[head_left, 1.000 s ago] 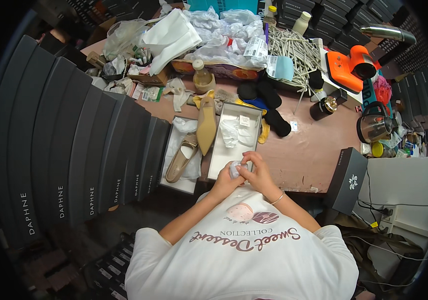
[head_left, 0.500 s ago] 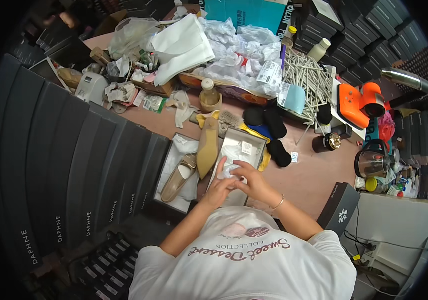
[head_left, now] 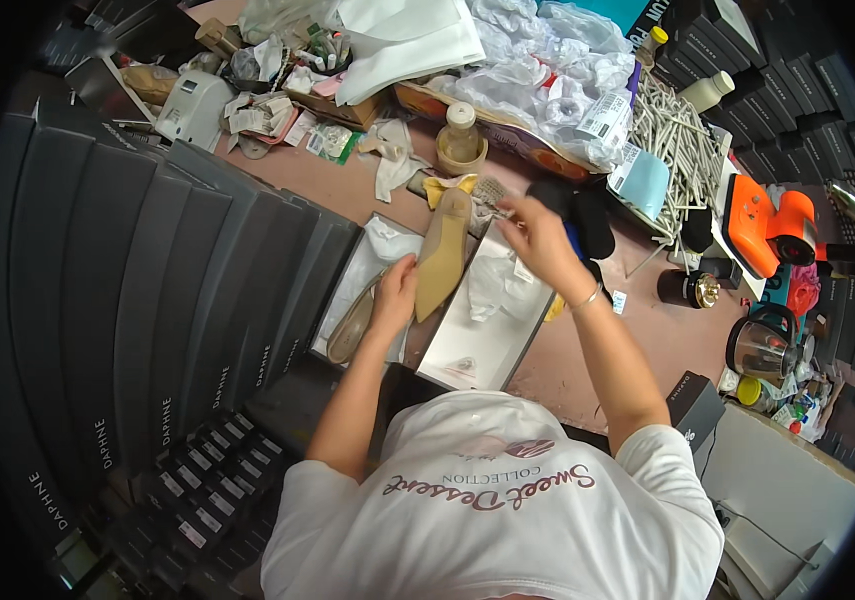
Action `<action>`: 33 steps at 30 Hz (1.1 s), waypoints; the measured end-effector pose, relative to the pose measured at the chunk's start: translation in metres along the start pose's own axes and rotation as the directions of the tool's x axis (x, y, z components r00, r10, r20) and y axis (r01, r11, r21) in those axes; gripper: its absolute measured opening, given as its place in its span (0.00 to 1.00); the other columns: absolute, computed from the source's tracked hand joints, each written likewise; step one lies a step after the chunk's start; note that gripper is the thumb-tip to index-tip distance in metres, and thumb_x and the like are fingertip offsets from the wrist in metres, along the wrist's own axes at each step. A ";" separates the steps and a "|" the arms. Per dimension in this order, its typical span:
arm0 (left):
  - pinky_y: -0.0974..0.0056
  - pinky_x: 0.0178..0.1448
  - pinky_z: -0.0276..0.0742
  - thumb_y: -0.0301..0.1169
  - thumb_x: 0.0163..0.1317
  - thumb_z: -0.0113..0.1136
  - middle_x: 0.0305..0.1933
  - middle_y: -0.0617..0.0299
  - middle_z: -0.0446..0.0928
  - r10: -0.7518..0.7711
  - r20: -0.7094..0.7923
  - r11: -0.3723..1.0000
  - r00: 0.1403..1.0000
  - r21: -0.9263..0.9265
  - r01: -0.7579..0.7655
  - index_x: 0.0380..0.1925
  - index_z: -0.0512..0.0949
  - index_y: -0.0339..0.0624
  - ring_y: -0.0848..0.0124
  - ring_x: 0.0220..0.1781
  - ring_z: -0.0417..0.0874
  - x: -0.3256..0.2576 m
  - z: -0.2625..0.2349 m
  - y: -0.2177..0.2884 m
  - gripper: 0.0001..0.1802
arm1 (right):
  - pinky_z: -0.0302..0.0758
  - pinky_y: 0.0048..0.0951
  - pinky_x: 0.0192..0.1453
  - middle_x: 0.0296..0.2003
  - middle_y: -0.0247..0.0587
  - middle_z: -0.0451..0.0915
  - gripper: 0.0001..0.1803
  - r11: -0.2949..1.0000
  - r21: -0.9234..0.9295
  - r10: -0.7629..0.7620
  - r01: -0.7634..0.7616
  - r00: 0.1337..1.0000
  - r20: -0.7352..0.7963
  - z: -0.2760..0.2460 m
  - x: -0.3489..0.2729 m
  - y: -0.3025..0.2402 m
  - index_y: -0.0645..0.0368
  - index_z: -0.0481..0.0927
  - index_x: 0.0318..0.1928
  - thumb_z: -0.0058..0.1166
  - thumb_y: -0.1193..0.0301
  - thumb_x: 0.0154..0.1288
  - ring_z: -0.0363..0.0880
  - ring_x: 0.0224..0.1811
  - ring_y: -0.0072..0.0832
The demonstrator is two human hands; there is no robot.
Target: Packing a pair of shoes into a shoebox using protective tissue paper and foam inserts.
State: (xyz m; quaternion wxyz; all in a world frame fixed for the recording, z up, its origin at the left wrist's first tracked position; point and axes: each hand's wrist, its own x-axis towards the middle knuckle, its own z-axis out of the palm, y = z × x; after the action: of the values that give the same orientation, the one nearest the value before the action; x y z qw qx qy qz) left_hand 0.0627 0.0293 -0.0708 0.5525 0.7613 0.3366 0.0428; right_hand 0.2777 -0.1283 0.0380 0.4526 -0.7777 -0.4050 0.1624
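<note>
My left hand (head_left: 394, 298) is closed over the far end of a beige shoe (head_left: 352, 330) in the paper-lined box (head_left: 321, 343) on the left; part of the grip is hidden. Right beside it rests a second shoe (head_left: 441, 262), its tan sole turned up. My right hand (head_left: 545, 245) reaches over the far right corner of the white-lined box part (head_left: 478, 352), fingers apart and holding nothing I can see. Crumpled white tissue (head_left: 501, 285) lies inside that box part. Just beyond my right fingers is a bristle brush (head_left: 490, 192), partly covered.
Stacked dark shoeboxes (head_left: 163, 260) line the left side. Behind the shoes stands a bottle in a holder (head_left: 461, 145). Black pads (head_left: 591, 222), a heap of white sticks (head_left: 683, 150), an orange device (head_left: 753, 225) and a dark jar (head_left: 683, 287) occupy the right of the table.
My hands have parted: the left moved to the beige shoe, the right moved far and right. The crumpled tissue they handled now lies in the box part. The view has shifted.
</note>
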 end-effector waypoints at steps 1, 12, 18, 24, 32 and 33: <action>0.64 0.56 0.72 0.32 0.63 0.54 0.52 0.48 0.76 -0.037 0.057 0.999 0.998 0.025 0.035 0.61 0.63 0.34 0.57 0.53 0.77 0.013 -0.004 0.012 0.28 | 0.75 0.28 0.38 0.37 0.46 0.80 0.13 0.997 0.023 0.068 -0.069 0.997 0.027 0.013 -0.025 0.002 0.64 0.77 0.46 0.56 0.73 0.60 0.80 0.34 0.33; 0.65 0.48 0.76 0.31 0.47 0.71 0.46 0.52 0.79 0.156 0.098 0.974 0.983 -0.181 -0.136 0.51 0.70 0.33 0.64 0.45 0.82 0.013 -0.002 0.048 0.31 | 0.75 0.29 0.46 0.44 0.40 0.79 0.17 0.546 0.578 0.461 -0.606 0.794 0.397 0.033 -0.188 -0.021 0.60 0.75 0.51 0.51 0.63 0.68 0.79 0.44 0.28; 0.52 0.58 0.67 0.23 0.45 0.63 0.50 0.54 0.75 0.754 0.462 0.329 0.466 0.349 -0.878 0.49 0.73 0.44 0.58 0.58 0.73 -0.066 -0.023 0.127 0.26 | 0.73 0.39 0.58 0.60 0.46 0.65 0.39 -0.226 0.838 -0.019 -0.497 0.862 0.506 -0.002 -0.154 -0.043 0.53 0.54 0.68 0.48 0.46 0.65 0.72 0.57 0.38; 0.50 0.70 0.57 0.19 0.47 0.57 0.65 0.47 0.59 0.725 0.105 0.673 0.680 0.102 -0.733 0.64 0.60 0.43 0.51 0.70 0.58 -0.104 -0.019 0.111 0.39 | 0.65 0.28 0.62 0.60 0.46 0.62 0.40 0.608 0.629 0.344 -0.485 0.875 0.342 0.010 -0.164 -0.085 0.53 0.54 0.68 0.57 0.74 0.56 0.64 0.59 0.28; 0.59 0.64 0.67 0.30 0.58 0.61 0.62 0.50 0.64 0.172 0.252 0.848 0.952 -0.530 -0.013 0.67 0.47 0.37 0.60 0.64 0.67 -0.091 0.012 0.090 0.42 | 0.68 0.24 0.57 0.67 0.51 0.55 0.44 0.886 0.387 0.232 -0.256 0.967 0.108 0.053 -0.186 -0.080 0.51 0.45 0.71 0.47 0.79 0.54 0.69 0.53 0.29; 0.59 0.62 0.69 0.35 0.61 0.59 0.61 0.52 0.65 0.126 0.329 0.715 0.936 -0.684 0.144 0.67 0.50 0.39 0.61 0.61 0.70 -0.090 0.012 0.084 0.39 | 0.69 0.25 0.54 0.65 0.50 0.57 0.42 0.853 0.422 0.254 -0.306 0.951 0.176 0.054 -0.188 -0.078 0.52 0.49 0.70 0.47 0.78 0.54 0.70 0.51 0.28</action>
State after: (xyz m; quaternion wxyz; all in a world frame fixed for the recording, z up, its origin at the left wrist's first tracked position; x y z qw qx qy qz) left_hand 0.0375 -0.0450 0.0250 0.8497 0.4894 0.1946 0.0271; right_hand 0.0897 -0.2230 0.0528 0.5657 -0.6936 -0.2646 0.3589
